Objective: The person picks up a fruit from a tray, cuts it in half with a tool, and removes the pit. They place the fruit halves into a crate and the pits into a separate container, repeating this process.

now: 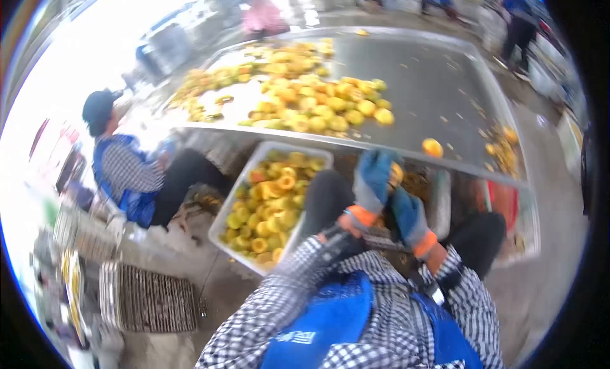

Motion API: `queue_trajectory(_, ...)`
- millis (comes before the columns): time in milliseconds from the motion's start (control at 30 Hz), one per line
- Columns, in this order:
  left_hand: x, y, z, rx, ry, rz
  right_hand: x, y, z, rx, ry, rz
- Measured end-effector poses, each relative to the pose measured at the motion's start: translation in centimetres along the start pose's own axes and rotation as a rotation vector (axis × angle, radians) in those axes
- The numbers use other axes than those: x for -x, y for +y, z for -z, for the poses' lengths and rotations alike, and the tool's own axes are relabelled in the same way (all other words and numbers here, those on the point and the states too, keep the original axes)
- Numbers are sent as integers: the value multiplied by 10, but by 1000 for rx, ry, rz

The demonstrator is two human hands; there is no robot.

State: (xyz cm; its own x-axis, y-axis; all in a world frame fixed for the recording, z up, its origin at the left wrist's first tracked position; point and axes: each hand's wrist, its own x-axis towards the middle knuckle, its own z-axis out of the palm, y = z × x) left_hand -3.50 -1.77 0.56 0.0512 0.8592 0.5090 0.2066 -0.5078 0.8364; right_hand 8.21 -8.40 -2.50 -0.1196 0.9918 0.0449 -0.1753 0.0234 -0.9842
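Both my hands wear blue and grey gloves with orange cuffs and meet in front of my knees, just below the near edge of the metal table (419, 70). My left hand (373, 178) is wrapped round a yellow-orange fruit (396, 174), much of it hidden by the glove. Just below the fruit, my right hand (410, 213) has its fingers pressed together near it; whatever they hold is too small to make out. On the table lies a large heap of yellow fruit (311, 105), with a single orange fruit (433, 147) nearer to me.
A white crate (219, 223) of hollowed yellow fruit stands left of my knees. Another person (127, 172) sits further left. Scraps (505, 156) lie at the table's right corner. A ribbed basket (149, 299) stands at the lower left. People are also beyond the table.
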Motion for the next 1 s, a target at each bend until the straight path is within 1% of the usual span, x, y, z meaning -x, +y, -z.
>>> queue_trajectory(33, 0, 3, -2, 242, 46, 165, -1, 4, 3, -23, -12, -33)
queue_trajectory(67, 5, 2, 0, 270, 66, 146, -3, 8, 6, -45, -23, -67)
queue_trajectory(133, 7, -3, -8, 333, 78, 137, -9, 15, 18, 160, -78, -36)
queue_trajectory(200, 3, -5, -10, 420, 104, 235, -16, 34, 9, 160, -7, 168)
queue_trajectory(233, 1, -5, -11, 464, 114, 287, -19, 38, 10, 259, -7, 268)
queue_trajectory(267, 2, -9, -12, 402, 100, 254, -22, 42, 12, 357, 2, 368)
queue_trajectory(300, 3, -15, -12, 338, 85, 222, -24, 40, 18, 554, -31, 468)
queue_trajectory(333, 3, -19, -9, 328, 16, 205, -24, 35, 21, 751, -61, 567)
queue_trajectory(367, 3, -23, -6, 318, -53, 187, -21, 24, 23, 527, -83, 289)
queue_trajectory(400, -1, -24, 1, 367, -168, 180, -18, 8, 26, 305, -104, 19)
queue_trajectory(433, -9, -22, 8, 244, -285, -28, -18, -1, 30, 83, -125, -245)
queue_trajectory(467, -16, -20, 15, 144, -372, -246, -19, 9, 34, 149, -122, -259)
queue_trajectory(533, -6, -50, 9, 267, -289, 87, -19, 52, 21, 83, -79, -88)
queue_trajectory(600, 0, -40, -3, 420, -180, 368, -14, 67, 14, 223, -10, 59)
queue_trajectory(633, 2, -36, -10, 503, -103, 500, -9, 67, 12, 391, 29, 99)
queue_trajectory(667, 2, -37, -11, 418, -109, 427, -6, 72, 16, 294, 26, 45)
queue_trajectory(700, 1, -25, -10, 396, -129, 435, -3, 75, 20, 193, 8, -2)
queue_trajectory(733, 2, -13, -8, 374, -149, 443, 2, 48, 20, 146, 10, -129)
queue_trajectory(767, -2, 0, -4, 372, -174, 396, 6, 1, 15, 89, 2, -257)
queue_trajectory(800, -3, -6, -5, 306, -213, 316, 8, -12, 10, 42, 11, -336)
queue_trajectory(833, -3, -8, -6, 295, -221, 340, 10, -25, 5, -4, 24, -413)
queue_trajectory(867, -3, -10, -7, 283, -229, 364, 9, -24, 1, -27, 56, -442)
queue_trajectory(900, -2, -8, -7, 321, -214, 498, 10, -18, 1, -51, 88, -472)
queue_trajectory(933, -1, -5, -7, 359, -200, 630, 8, 27, 6, 115, 40, -211)
queue_trajectory(967, 1, -3, -7, 327, -211, 606, 6, 72, 10, 285, 35, 53)
queue_trajectory(1000, 5, -1, -6, 291, -220, 586, 7, 82, -1, 247, 120, 249)
